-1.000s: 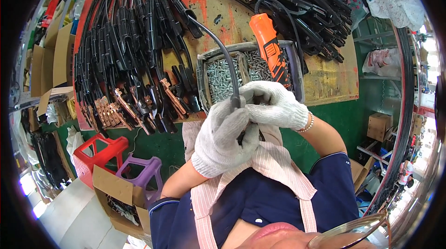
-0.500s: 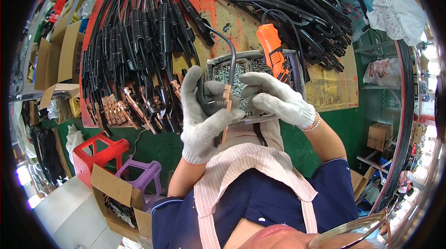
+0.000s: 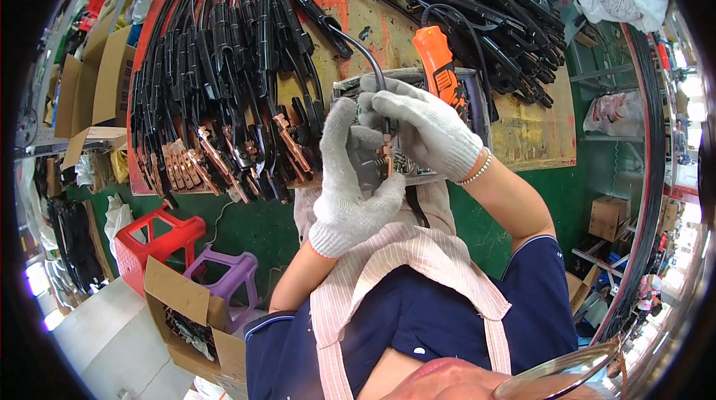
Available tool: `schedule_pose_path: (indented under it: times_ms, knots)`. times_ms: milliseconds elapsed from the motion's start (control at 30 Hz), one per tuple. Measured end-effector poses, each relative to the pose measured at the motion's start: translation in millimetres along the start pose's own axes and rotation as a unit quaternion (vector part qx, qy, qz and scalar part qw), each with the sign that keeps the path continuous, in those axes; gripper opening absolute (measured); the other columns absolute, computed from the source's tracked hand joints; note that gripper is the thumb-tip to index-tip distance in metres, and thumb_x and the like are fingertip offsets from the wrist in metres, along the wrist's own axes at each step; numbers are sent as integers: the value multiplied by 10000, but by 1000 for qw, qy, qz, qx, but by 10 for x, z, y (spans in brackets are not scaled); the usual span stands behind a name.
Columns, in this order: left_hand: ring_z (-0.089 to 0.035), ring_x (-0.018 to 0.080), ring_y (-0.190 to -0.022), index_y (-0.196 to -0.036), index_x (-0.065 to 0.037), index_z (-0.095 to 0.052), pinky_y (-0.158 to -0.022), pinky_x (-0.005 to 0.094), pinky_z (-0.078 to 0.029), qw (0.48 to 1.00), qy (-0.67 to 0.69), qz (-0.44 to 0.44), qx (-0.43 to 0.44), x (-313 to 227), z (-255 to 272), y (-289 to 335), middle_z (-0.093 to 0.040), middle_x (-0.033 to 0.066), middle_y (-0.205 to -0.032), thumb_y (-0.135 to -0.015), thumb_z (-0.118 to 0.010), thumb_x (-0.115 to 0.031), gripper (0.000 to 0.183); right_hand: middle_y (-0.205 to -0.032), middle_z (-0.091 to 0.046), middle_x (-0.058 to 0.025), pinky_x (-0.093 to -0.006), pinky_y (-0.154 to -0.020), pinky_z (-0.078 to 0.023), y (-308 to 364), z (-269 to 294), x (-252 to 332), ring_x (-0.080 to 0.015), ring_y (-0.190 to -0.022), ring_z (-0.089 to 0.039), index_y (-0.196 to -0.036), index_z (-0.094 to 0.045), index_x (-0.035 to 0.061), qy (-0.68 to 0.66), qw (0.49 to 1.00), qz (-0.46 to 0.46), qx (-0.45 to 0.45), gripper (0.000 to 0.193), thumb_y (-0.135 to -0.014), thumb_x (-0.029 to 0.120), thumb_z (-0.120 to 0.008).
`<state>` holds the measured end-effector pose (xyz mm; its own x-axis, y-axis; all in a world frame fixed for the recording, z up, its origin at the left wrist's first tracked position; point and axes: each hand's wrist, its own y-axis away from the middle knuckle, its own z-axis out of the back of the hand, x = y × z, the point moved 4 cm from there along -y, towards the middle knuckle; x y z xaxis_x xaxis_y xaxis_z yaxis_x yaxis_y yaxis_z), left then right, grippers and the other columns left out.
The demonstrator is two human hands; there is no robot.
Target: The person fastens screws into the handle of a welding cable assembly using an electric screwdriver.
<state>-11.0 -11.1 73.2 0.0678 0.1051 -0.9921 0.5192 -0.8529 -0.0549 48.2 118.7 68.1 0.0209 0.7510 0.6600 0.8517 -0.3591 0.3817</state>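
copper piece was held at mid-frame

the gloved left hand grasped it between thumb and fingers, while the gloved right hand gripped the black cable just above. black handles lay bunched at upper left; an orange tool lay right of upper centre.

White gloves accompany a navy shirt and pink striped apron

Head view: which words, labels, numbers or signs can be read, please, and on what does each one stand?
None can be read with certainty.
Open cardboard box at left: dark print, too small and blurred.
Right navy sleeve: pale mark, too small to read.
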Motion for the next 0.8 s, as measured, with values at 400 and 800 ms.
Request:
schedule_pose_path:
  times_ms: [400, 800]
  knots:
    - [-571, 143, -866, -1498, -199, -74, -751, 288, -521, 996, 17, -5, -87, 152, 250, 139, -512, 99, -1087, -765, -642, 131, 984, -964, -615, -51, -280, -695, -526, -146, -290, 60, -138, -800, -624, -1206, -495, 21, 125, 991, 33, -24, 385, -866, 62, -670]
    - [-499, 96, -506, -1507, -102, -151, -394, 208, -369, 943, 117, 206, -232, 13, 933, 728, -563, 71, -819, -788, -563, 52, 843, -982, -685, -145, -419, -802, -508, -973, -1268, -42, -340, -945, -656, -1233, -529, 62, 703, 660, 107, 241, 599, -876, 542, -573]
